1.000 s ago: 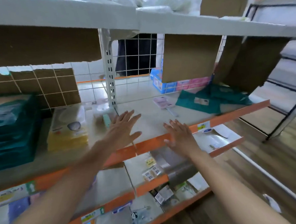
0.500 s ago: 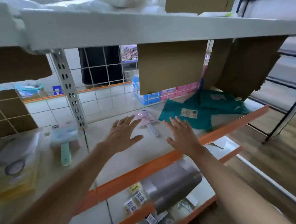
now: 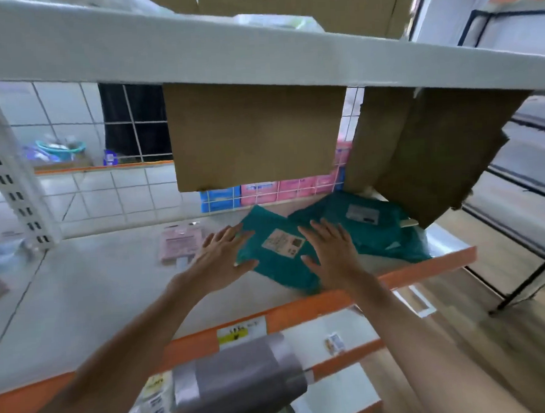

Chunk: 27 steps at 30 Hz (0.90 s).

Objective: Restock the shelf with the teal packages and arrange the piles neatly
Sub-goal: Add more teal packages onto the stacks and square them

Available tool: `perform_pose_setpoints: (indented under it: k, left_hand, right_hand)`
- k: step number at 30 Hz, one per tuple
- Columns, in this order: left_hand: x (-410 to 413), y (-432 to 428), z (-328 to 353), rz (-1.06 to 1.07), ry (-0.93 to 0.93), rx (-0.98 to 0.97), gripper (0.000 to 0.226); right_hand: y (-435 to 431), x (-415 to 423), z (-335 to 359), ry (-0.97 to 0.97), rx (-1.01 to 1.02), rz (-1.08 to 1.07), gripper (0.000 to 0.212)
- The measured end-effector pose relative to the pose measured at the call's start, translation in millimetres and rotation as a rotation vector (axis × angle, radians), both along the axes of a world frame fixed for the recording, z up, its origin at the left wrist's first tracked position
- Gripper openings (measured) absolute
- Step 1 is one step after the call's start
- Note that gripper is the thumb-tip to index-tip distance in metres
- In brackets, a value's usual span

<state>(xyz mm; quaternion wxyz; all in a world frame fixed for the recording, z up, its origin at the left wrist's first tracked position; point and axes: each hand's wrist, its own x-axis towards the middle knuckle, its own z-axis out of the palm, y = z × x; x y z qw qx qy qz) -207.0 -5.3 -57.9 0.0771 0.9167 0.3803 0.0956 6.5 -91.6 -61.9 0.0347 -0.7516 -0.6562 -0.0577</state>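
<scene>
Two teal packages lie loosely on the white shelf [image 3: 96,294] with its orange front edge. The nearer teal package [image 3: 277,256] carries a pale label; the farther teal package [image 3: 379,229] lies behind it to the right, partly under hanging cardboard. My left hand [image 3: 223,259] hovers with fingers spread at the near package's left edge. My right hand [image 3: 330,253] is spread over that package's right side. Neither hand grips anything; whether they touch the package is unclear.
A pink carded item [image 3: 180,244] lies left of the packages. Cardboard flaps [image 3: 255,134] hang from the shelf above. Pink and blue boxes [image 3: 264,192] stand behind the wire grid. A grey roll [image 3: 239,381] lies on the lower shelf. A black rack [image 3: 520,256] stands at the right.
Both hands and my view have moved right along the shelf, from its bare middle to the teal packages. The teal stack and yellow pack at the left have left the view.
</scene>
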Motion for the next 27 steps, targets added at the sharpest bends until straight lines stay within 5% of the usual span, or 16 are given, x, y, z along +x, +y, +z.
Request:
perform_pose_setpoints:
  k: [11, 27]
  left_hand:
    - [96, -12, -8, 0.008, 0.02, -0.045, 0.064]
    - [121, 35, -8, 0.078, 0.051, -0.094, 0.059]
  right_hand:
    - [-6, 87, -13, 0.07, 0.029, 0.024, 0.056]
    - [66, 140, -16, 0.254, 0.051, -0.1, 0.059]
